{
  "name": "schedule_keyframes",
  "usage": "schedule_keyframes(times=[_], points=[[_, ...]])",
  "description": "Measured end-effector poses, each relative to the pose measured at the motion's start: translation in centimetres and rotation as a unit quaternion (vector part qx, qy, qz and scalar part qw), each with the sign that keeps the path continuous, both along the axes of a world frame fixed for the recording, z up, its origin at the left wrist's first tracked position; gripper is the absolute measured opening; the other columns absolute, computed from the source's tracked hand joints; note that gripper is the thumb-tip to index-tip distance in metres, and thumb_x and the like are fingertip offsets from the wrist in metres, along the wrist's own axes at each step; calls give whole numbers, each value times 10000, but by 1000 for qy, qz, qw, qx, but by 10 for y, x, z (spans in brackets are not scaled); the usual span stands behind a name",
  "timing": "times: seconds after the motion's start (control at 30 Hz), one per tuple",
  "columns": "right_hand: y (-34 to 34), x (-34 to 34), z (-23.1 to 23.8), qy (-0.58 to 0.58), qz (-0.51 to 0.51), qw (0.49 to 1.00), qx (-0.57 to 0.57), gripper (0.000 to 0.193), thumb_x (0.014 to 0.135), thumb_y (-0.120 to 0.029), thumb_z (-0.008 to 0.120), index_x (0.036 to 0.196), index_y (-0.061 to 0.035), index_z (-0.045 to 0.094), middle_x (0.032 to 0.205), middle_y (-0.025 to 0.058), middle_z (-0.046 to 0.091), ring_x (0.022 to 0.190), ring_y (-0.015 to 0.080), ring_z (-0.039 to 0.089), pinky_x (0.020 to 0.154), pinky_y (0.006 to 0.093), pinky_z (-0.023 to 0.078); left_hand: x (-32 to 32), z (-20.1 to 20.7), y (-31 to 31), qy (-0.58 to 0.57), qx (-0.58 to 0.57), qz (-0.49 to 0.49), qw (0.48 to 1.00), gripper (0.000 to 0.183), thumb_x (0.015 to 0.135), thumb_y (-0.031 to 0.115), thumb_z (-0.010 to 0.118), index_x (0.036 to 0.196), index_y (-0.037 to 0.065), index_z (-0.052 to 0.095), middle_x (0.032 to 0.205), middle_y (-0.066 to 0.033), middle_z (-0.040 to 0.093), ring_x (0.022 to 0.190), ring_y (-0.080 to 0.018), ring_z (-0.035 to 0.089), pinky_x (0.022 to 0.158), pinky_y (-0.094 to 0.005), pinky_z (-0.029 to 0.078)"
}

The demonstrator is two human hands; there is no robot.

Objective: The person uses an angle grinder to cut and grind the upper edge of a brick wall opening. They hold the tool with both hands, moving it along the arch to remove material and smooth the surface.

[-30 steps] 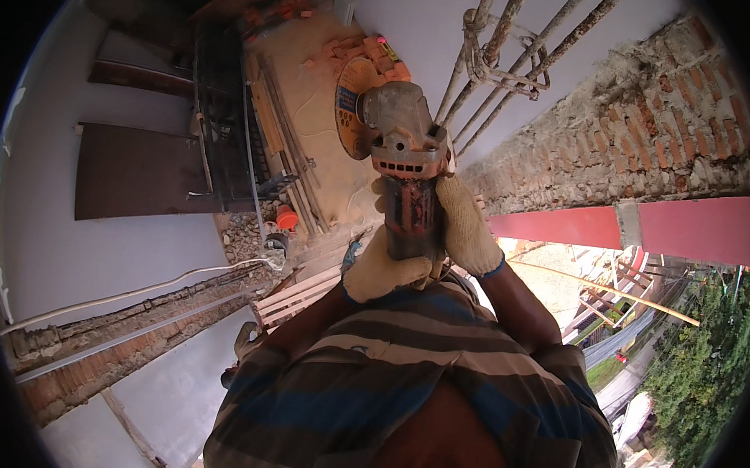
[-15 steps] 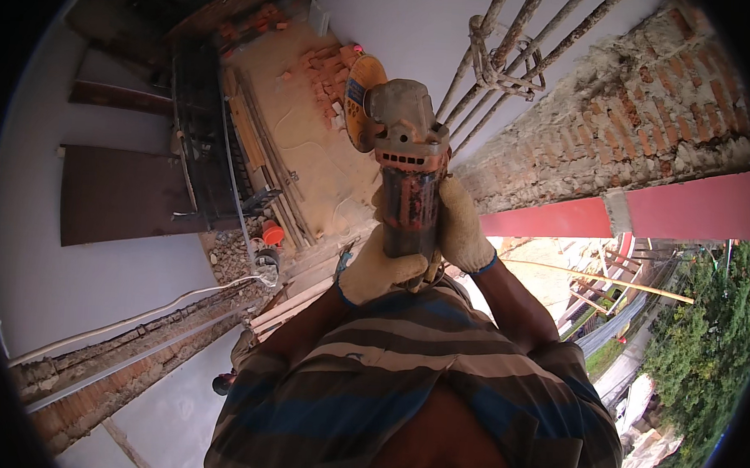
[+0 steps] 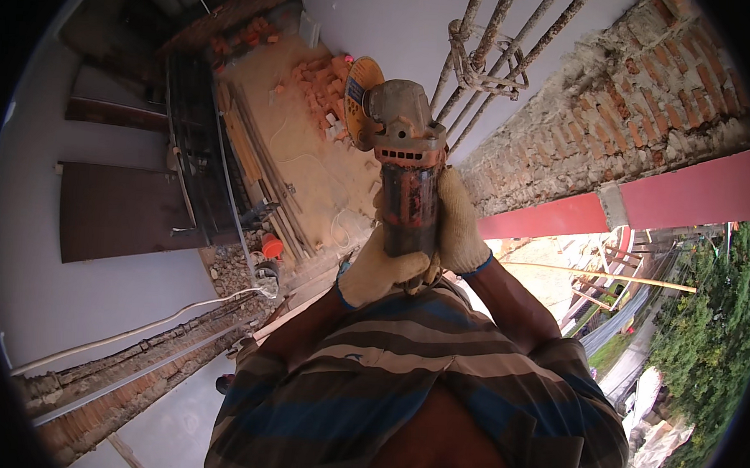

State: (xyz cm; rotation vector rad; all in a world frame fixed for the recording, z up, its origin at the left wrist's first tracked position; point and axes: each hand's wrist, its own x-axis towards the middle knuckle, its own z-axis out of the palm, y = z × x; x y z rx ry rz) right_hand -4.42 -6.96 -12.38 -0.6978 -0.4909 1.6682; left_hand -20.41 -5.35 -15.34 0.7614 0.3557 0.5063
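In front of my chest I hold a worn red and black angle grinder (image 3: 410,198) with a grey metal head. A yellow disc (image 3: 362,100) is fitted at the left of its head. My left hand (image 3: 382,264), in a cream knit glove with a blue cuff, is closed around the lower end of the body. Gloved the same way, my right hand (image 3: 459,225) grips the body from the right side. Some of the fingers are hidden behind the tool. Beyond the grinder head, rusty steel bars (image 3: 500,47) bound with wire ties stick out.
A rough broken brick wall (image 3: 623,111) runs along the right, above a red-painted beam (image 3: 551,221). At the far left lie loose bricks (image 3: 319,85), long planks (image 3: 257,158) and an orange bucket (image 3: 271,246). A pale hose (image 3: 136,328) crosses at left. Green foliage (image 3: 696,357) shows outside at right.
The surroundings have shifted slightly in view, with the steel bars now a little further left. My hands keep the same grip on the grinder.
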Motion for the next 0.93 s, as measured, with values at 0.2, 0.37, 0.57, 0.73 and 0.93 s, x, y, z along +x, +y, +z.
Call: schedule_keyframes(times=[0.2,0.37,0.57,0.73,0.93], points=[[1,0,11,-107,-9,994,2,633,1104,-578,506,1418,-36,601,1226,118,729,1064,187,710,943,349,594,-2,-10,-4,-29,-23,29,999,565,898,103,709,1407,39,470,1110,-148,687,849,-228,707,653,-341,577],[10,-1,27,-335,22,940,63,565,978,-264,809,1415,-5,562,1280,112,713,1140,167,684,989,341,572,-6,-14,13,-89,-20,-40,995,595,907,271,730,1395,31,488,1021,-179,700,772,-238,696,563,-330,546],[14,6,48,-337,86,933,94,595,944,-200,833,1427,-3,546,1283,119,716,1167,173,687,994,355,579,-8,-8,19,-164,-21,-92,982,605,876,384,750,1310,4,568,875,-188,685,683,-231,665,478,-308,494],[22,1,57,-280,83,948,124,648,955,-194,815,1479,-8,482,1293,142,713,1167,195,697,1011,378,584,-12,-2,35,-180,-13,-108,978,691,811,441,808,1274,-23,587,864,-202,679,619,-247,645,427,-311,478],[33,-2,70,-257,68,956,125,606,964,-210,802,1458,-6,518,1237,133,732,1136,188,702,994,361,585,1,0,49,-298,-72,-168,937,803,763,485,848,1298,-35,551,858,-218,673,549,-260,625,388,-324,481]])
